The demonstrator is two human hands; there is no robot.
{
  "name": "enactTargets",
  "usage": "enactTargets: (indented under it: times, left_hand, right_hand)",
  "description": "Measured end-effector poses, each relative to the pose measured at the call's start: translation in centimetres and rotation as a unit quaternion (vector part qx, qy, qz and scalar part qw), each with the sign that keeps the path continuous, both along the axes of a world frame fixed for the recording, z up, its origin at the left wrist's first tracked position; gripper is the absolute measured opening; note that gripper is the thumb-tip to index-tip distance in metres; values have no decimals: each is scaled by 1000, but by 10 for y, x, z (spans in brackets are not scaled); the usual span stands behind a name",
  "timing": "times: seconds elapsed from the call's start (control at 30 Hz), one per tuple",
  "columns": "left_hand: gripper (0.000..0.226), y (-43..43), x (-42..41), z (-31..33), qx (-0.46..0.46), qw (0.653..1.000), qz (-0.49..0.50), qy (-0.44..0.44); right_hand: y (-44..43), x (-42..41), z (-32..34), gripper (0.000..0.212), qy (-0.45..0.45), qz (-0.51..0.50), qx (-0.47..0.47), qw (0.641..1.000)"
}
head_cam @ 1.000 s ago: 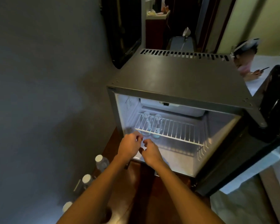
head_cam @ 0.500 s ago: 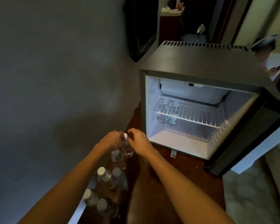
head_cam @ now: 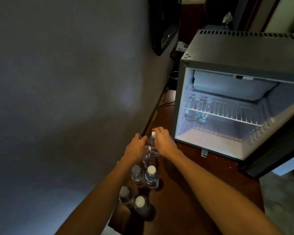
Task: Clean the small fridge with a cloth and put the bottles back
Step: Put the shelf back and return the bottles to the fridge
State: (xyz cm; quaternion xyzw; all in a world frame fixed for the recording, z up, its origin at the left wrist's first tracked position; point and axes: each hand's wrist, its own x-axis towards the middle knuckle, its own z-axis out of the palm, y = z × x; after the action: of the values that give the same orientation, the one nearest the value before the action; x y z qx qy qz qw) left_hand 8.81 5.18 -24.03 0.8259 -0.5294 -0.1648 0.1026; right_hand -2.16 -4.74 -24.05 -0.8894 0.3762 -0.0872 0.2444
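Observation:
The small grey fridge (head_cam: pixel 241 51) stands open at the right, lit inside, with a white wire shelf (head_cam: pixel 227 114). Two bottles (head_cam: pixel 203 116) stand under that shelf at its back left. Left of the fridge, several clear water bottles with white caps (head_cam: pixel 151 177) stand in a row on the dark wooden top (head_cam: pixel 193 180). My left hand (head_cam: pixel 136 148) and my right hand (head_cam: pixel 163 141) close from both sides around the farthest bottle (head_cam: pixel 153 134), whose cap shows between them. A second bottle (head_cam: pixel 148 157) stands just below my hands. No cloth is visible.
The fridge door (head_cam: pixel 277 150) hangs open at the right edge. A grey wall fills the left. A black screen (head_cam: pixel 163 31) is mounted on the wall behind, and a dark cable (head_cam: pixel 165 104) lies on the wood beside the fridge.
My hands left the fridge opening and moved left and down to the row of bottles, closing around the farthest one. The view swung left, so the fridge now sits at the right.

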Motion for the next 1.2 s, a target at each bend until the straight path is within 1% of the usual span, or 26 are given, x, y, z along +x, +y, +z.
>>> enactTargets:
  times: [0.07,0.17,0.3,0.43,0.5,0.57,0.63,0.7,0.8,0.93,1.07,1.2]
  left_hand:
    - [34,-1,3,-2,11,1000,-5,8]
    - [43,0,4,-6,36,999,-25,7]
    - [49,-1,6,-13,43,998,-48,-20]
    - [42,-6,5,-9,38,996,-54,-56]
    - [39,-8,5,-8,34,996,-57,-52]
    - [39,-9,5,-8,30,997,-54,-36]
    - [39,-9,7,-9,23,998,-52,-23]
    - [38,-9,9,-11,10,999,-47,-12]
    - [37,-15,9,-10,-12,999,-41,-8]
    - [36,-28,8,-3,-40,998,-43,-23]
    - [37,-41,-4,10,-76,996,-55,-4]
    - [33,-65,-40,22,-101,992,-62,34]
  right_hand:
    - [-1,3,-4,61,26,-3,11,1000]
    - [-2,5,-12,73,65,2,30,997]
    - [-5,9,-20,75,90,6,20,996]
    - [-8,16,-21,84,98,-5,10,995]
    - [-10,21,-21,79,99,-13,7,995]
    - [-12,24,-24,66,93,-25,11,995]
    - [-14,24,-32,57,66,-51,43,996]
    - [-15,22,-44,50,17,-90,89,992]
    - [-16,19,-58,36,-52,-126,147,980]
    - [-22,13,-60,24,-136,-149,209,957]
    - [-29,-17,-52,22,-196,-218,206,934]
    - [-45,-62,-31,25,-197,-255,175,930]
